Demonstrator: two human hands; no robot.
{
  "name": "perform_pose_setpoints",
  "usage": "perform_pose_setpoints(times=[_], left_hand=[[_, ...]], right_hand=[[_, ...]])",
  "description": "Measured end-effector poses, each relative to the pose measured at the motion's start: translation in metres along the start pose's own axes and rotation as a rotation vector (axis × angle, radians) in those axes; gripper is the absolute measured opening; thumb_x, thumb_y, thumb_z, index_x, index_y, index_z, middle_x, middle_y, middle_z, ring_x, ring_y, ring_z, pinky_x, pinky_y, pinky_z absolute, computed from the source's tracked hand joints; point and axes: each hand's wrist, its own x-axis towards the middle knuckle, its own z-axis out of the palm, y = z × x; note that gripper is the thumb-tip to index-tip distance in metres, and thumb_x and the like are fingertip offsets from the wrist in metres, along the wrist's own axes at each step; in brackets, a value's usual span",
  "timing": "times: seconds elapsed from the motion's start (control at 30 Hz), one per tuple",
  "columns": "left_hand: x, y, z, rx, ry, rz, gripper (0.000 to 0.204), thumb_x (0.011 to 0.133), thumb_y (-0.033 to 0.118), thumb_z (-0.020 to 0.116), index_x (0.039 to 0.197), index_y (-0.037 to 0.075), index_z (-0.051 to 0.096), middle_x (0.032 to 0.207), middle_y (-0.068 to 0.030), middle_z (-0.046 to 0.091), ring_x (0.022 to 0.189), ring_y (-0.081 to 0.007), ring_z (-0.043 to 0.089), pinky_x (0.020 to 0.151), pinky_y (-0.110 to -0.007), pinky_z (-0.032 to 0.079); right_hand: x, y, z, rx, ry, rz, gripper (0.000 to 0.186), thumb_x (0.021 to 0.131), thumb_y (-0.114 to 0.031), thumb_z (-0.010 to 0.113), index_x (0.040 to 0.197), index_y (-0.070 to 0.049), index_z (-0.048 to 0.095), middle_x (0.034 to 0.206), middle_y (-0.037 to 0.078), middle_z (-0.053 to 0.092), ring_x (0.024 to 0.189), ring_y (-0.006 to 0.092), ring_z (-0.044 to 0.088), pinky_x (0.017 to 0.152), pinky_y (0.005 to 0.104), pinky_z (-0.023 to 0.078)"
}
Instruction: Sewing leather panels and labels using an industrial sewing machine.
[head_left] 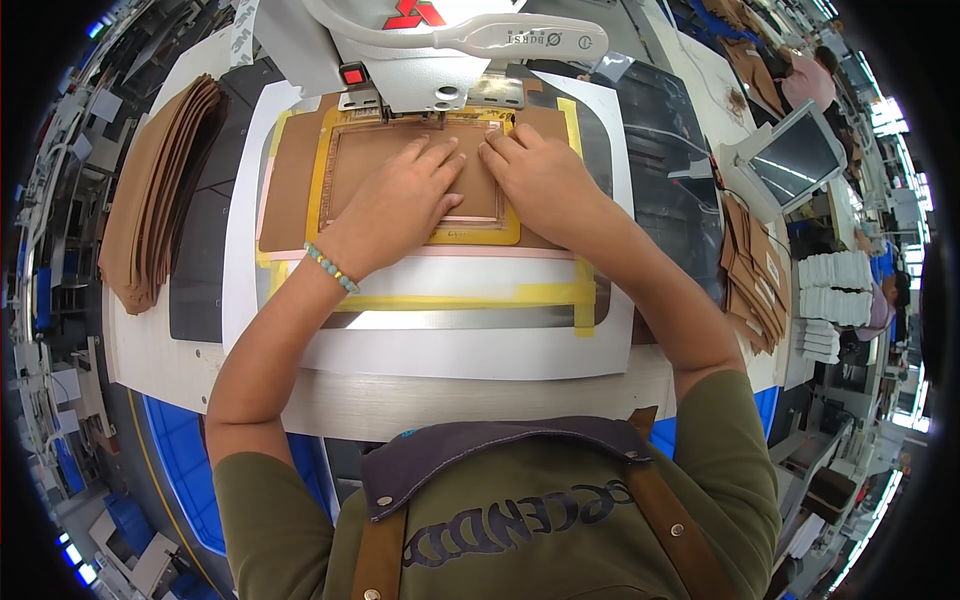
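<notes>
A flat brown fabric piece lies under the head of a white sewing machine. On it rests a rectangular yellow-edged template frame with a clear inner border. My left hand, a beaded bracelet at its wrist, lies flat over the brown material inside the frame, its fingers stretched toward the needle area. My right hand presses on the frame's right side, fingers extended and slightly bent. Neither hand grips anything that I can see. Beneath everything is a white sheet with yellow tape strips on it.
A thick stack of brown pieces stands at the left, with more brown pieces at the right. A screen sits at the right edge. A white lamp hangs over the machine. Blue bins are below the table.
</notes>
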Motion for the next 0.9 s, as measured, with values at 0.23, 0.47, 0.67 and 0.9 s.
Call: perform_pose_setpoints(times=[0.23,0.47,0.67,0.9], left_hand=[[-0.005,-0.002,-0.003,-0.02,-0.014,-0.082,0.045,0.109,0.021,0.06,0.148,-0.001,0.06,0.157,-0.0145,0.058,0.141,-0.0469,0.052,0.118,-0.049,0.047],[-0.011,-0.004,-0.003,0.035,-0.008,-0.106,0.045,0.109,0.019,0.059,0.15,0.0,0.058,0.158,-0.0145,0.058,0.14,-0.0481,0.053,0.119,-0.05,0.046],[-0.019,-0.015,-0.004,0.024,-0.051,-0.182,0.045,0.108,0.018,0.06,0.15,0.002,0.059,0.158,-0.0128,0.057,0.144,-0.0449,0.051,0.121,-0.049,0.043],[-0.054,-0.051,-0.034,-0.129,-0.01,-0.09,0.043,0.104,0.015,0.066,0.146,0.009,0.066,0.159,-0.0076,0.059,0.151,-0.0325,0.048,0.124,-0.045,0.042]], right_hand=[[0.015,-0.009,0.005,0.02,0.012,-0.023,0.047,0.089,-0.011,0.066,0.132,0.005,0.069,0.125,0.011,0.071,0.107,0.0259,0.064,0.086,0.0351,0.058],[0.02,-0.018,0.012,0.023,0.078,-0.064,0.044,0.091,-0.01,0.065,0.132,0.004,0.07,0.134,0.011,0.07,0.113,0.0262,0.065,0.09,0.0359,0.059],[0.01,-0.009,0.006,0.239,0.093,-0.101,0.043,0.089,-0.01,0.067,0.132,-0.001,0.071,0.138,0.009,0.071,0.119,0.0246,0.065,0.09,0.0362,0.058],[-0.02,0.015,-0.026,0.287,0.007,0.037,0.036,0.092,-0.007,0.068,0.128,-0.004,0.072,0.137,0.008,0.071,0.121,0.028,0.066,0.099,0.0395,0.058]])
